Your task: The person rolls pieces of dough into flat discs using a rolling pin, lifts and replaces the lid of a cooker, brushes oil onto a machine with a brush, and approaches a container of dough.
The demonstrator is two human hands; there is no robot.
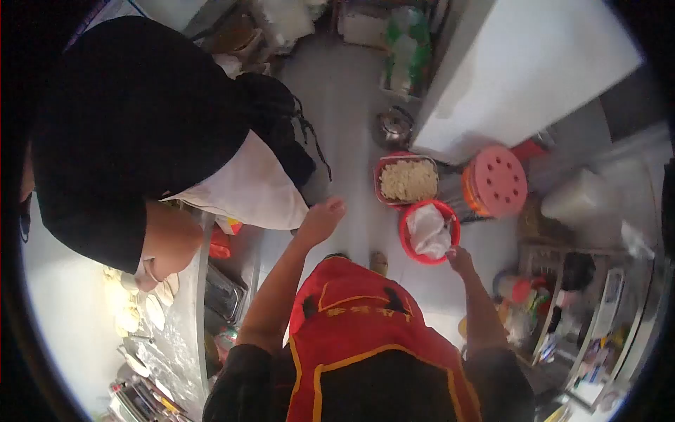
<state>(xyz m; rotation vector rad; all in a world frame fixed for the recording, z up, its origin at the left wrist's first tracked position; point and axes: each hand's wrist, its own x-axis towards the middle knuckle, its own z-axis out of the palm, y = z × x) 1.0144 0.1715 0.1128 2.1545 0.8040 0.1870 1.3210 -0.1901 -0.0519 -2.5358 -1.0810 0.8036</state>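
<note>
Low over the floor, my right hand is closed at the rim of a red basin, beside a white cloth or bag lying in it. What its fingers grip is too small to make out. My left hand is raised in front of the red apron, near the co-worker's white apron. Its fingers are curled, and anything in them is hidden. Just beyond the basin sits a rectangular container of pale, crumbly food.
A co-worker in black stands close at the left, by a floured counter with flat dough pieces. A pink perforated lid, a metal kettle and a white cabinet are ahead. Crowded shelves stand right.
</note>
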